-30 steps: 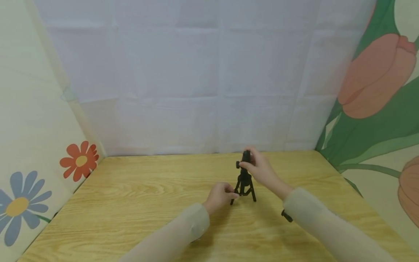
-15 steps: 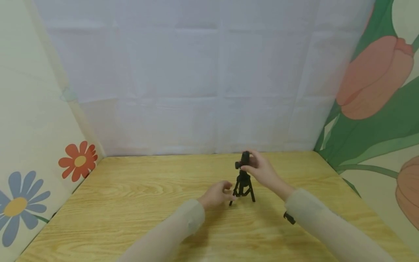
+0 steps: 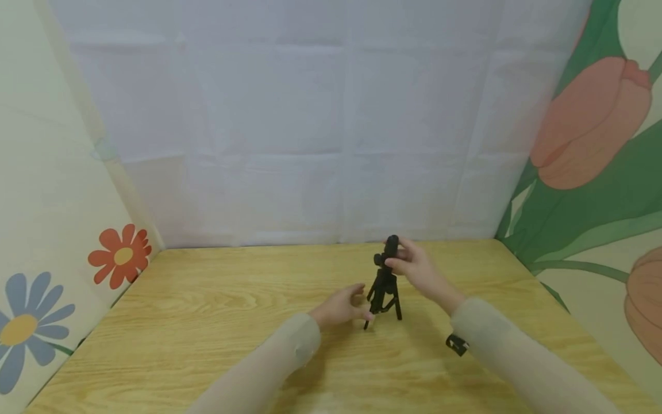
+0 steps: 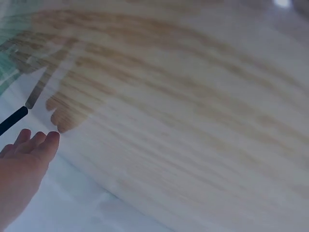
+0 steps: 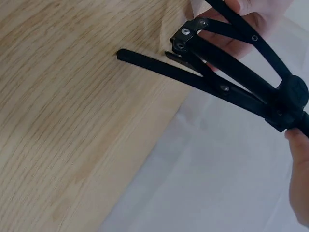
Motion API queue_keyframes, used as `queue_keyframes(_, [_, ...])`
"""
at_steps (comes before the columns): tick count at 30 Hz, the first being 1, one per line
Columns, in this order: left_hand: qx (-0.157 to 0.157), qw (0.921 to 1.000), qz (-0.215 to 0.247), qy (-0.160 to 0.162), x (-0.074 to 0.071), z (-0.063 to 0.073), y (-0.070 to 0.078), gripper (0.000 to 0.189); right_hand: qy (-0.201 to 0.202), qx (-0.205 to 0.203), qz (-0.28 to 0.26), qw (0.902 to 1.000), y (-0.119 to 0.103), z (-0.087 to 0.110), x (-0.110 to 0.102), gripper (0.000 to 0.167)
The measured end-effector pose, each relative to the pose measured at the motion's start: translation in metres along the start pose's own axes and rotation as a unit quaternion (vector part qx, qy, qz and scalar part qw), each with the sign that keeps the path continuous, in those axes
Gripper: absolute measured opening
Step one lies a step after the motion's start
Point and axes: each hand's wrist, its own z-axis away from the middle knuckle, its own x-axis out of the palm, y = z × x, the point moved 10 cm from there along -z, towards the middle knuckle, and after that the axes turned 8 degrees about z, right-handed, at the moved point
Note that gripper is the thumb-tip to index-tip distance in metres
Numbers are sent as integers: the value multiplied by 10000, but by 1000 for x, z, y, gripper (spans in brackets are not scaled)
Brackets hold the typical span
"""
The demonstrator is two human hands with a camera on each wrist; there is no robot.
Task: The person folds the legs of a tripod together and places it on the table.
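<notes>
A small black tripod (image 3: 384, 283) stands with its legs spread, leaning a little, toward the right of the wooden table. My right hand (image 3: 425, 279) grips its upper part, the thumb in front and the fingers behind. Beside the lower legs is my left hand (image 3: 338, 306), its thumb right at the near leg and its fingers held apart from it. The left wrist view has those left fingers (image 4: 41, 142) loosely extended by the dark end of a leg (image 4: 13, 120). Hinged braces (image 5: 207, 72) between the legs show closely in the right wrist view.
The wood-grain table (image 3: 207, 333) ends at a white cloth backdrop (image 3: 269, 132). Flower-patterned panels stand at the left (image 3: 57, 190) and right (image 3: 584, 230). A small black device (image 3: 457, 345) shows under the right sleeve.
The tripod's top has tilted to the right with my right hand, and its near left leg has shifted slightly. My left fingers have loosened from the leg and the hand has moved slightly left.
</notes>
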Motion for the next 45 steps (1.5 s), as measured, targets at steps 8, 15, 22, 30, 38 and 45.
queue_keyframes(8, [48,9993,2,-376,7,-5,6,80,-27,109,-575,9983,11,-4,-9,47])
queue_keyframes(15, [103,9983,212,-530,11,-7,7,78,66,140,-839,9964,21,-10,-15,46])
queue_keyframes(22, [407,9990,-150,-144,12,-17,10,69,-26,211,-888,9958,30,-17,-19,45])
queue_keyframes(30, [318,9993,-111,155,13,-17,10,64,-61,269,-564,9980,33,-18,-23,44])
queue_keyframes(38, [207,9995,-220,65,15,-23,5,66,-43,341,-804,9962,36,-19,-22,44])
queue_keyframes(45, [242,9989,-145,-379,23,-24,9,54,-179,439,-842,9953,38,-21,-18,44])
